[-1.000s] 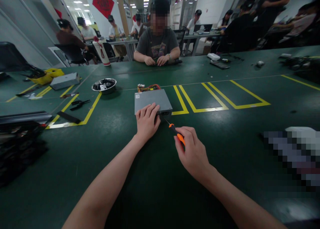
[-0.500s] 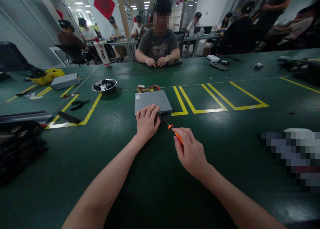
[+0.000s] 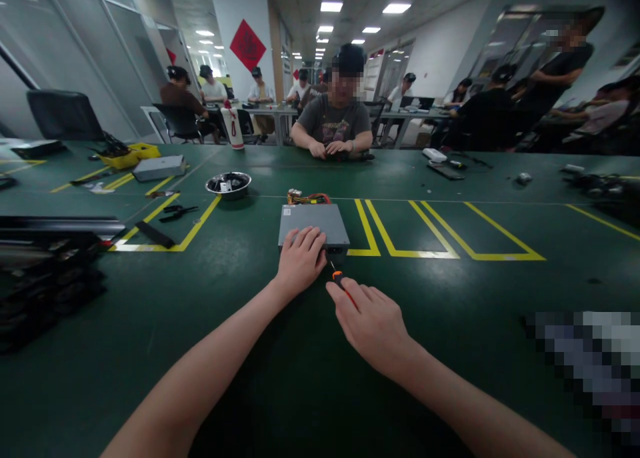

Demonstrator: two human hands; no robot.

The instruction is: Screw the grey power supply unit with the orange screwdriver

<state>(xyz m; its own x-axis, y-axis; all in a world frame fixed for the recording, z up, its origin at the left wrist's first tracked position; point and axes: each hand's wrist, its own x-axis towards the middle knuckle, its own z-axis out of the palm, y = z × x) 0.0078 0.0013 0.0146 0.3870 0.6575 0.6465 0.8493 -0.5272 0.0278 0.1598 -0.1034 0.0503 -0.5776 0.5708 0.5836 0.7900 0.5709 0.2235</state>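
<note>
A grey metal computer power supply (image 3: pixel 320 219) lies flat on the green table, its bundle of coloured cables (image 3: pixel 309 198) at the far side. My left hand (image 3: pixel 303 261) is clasped over its near edge, fingers across the top and thumb down by the front. My right hand (image 3: pixel 370 315) is closed around an orange and black screwdriver (image 3: pixel 339 278). The thin shaft points up toward the front face of the power supply, near the socket (image 3: pixel 334 250). Whether the tip touches the casing I cannot tell.
A metal bowl (image 3: pixel 228 186) of small parts stands beyond, to the left. A second grey box (image 3: pixel 160 168) and a yellow tray (image 3: pixel 130 155) lie farther left. Dark equipment (image 3: pixel 50 278) fills the left edge. Yellow tape (image 3: pixel 425 253) marks the table. Across it sits a person (image 3: pixel 337 121).
My view has tilted up, so the table sits lower in it. My right hand has shifted slightly left, and the screwdriver shaft stands more upright. My left hand stays on the power supply.
</note>
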